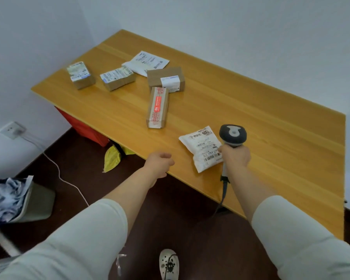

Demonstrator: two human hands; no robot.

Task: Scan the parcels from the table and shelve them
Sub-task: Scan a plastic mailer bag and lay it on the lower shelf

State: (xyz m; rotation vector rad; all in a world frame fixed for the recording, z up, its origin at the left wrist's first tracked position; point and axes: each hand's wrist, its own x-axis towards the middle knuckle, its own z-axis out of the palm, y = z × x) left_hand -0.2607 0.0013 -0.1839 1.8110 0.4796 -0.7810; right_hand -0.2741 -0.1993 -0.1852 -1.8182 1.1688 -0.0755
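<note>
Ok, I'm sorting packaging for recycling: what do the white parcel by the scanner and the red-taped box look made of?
White parcel: probably a soft plastic mailer, wrinkled and puffy with a faint sheen. Red-taped box: matte brown cardboard, judging by crisp edges and flat faces.

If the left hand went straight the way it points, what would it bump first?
Probably the white parcel just ahead of the left hand, though depth is hard to judge.
</note>
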